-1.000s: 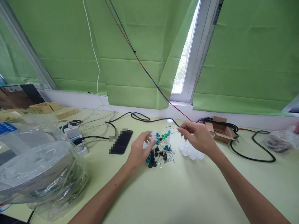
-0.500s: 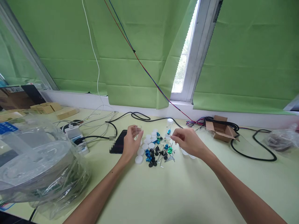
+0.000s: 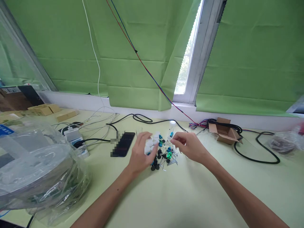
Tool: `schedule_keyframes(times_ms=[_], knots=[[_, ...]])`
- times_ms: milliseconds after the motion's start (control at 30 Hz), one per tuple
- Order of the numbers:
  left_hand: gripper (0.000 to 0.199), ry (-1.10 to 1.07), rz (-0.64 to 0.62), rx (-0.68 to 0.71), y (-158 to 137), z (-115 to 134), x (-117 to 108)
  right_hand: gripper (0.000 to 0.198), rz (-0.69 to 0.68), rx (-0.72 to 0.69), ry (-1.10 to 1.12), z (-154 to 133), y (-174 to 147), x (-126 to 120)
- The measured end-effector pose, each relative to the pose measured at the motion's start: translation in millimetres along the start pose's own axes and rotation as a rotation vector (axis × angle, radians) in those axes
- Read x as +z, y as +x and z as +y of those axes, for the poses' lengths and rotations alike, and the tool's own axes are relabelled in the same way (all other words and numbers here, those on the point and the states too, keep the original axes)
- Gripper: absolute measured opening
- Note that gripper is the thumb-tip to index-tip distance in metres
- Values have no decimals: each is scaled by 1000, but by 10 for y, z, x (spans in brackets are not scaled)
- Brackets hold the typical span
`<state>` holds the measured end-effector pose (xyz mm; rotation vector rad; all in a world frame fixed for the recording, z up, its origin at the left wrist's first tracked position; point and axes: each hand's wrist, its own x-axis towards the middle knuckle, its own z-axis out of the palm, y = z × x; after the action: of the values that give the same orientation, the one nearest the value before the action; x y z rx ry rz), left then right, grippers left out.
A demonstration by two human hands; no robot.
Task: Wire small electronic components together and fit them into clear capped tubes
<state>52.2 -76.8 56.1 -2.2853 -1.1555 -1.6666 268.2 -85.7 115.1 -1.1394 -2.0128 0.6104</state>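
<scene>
My left hand (image 3: 140,155) is over a cluster of round white caps (image 3: 149,145), its thumb and fingers apart, with no object visibly held. Across the pile, my right hand (image 3: 191,146) has thumb and fingertips pinched together; whatever is between them is too small to make out. Between the hands lie black knobs (image 3: 159,154), a shiny green knob (image 3: 169,155), blue metal pieces (image 3: 169,149) and L-shaped hex keys (image 3: 173,162). A clear jar (image 3: 172,126) with a blue piece at its base stands behind. Another clear container (image 3: 139,130) is behind my left hand.
A dark phone (image 3: 124,144) lies left of the pile. Further left are a bagged spool (image 3: 40,167), a power strip (image 3: 80,146) and cables. An open cardboard box (image 3: 223,134) and a black cable (image 3: 258,161) sit at the right, with a plastic bag (image 3: 286,142) beyond.
My left hand has let go of a clear container near the phone and moved right over the white caps. My right hand has shifted slightly left, still pinched.
</scene>
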Motion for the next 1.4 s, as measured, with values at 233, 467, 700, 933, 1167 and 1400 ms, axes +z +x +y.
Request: schedule_keyframes(times_ms=[233, 467, 700, 933, 1167, 1400], knots=[[19, -221, -518, -283, -128, 232, 160, 23, -73, -82, -1, 12, -44, 132], [17, -387, -588, -425, -110, 110, 161, 22, -84, -99, 53, 57, -47, 234], [6, -390, -639, -410, -92, 73, 147, 23, -40, -134, 80, 28, -66, 330], [25, -491, -436, -703, -37, -94, 132, 16, -32, 7, -115, 190, -109, 527], [34, -785, -290, -953, -25, -131, 159, 6, -248, 80, -292, 196, -321, 922], [33, -859, -227, -973, -45, -112, 179, 7, -185, -25, -370, 284, -411, 1088]])
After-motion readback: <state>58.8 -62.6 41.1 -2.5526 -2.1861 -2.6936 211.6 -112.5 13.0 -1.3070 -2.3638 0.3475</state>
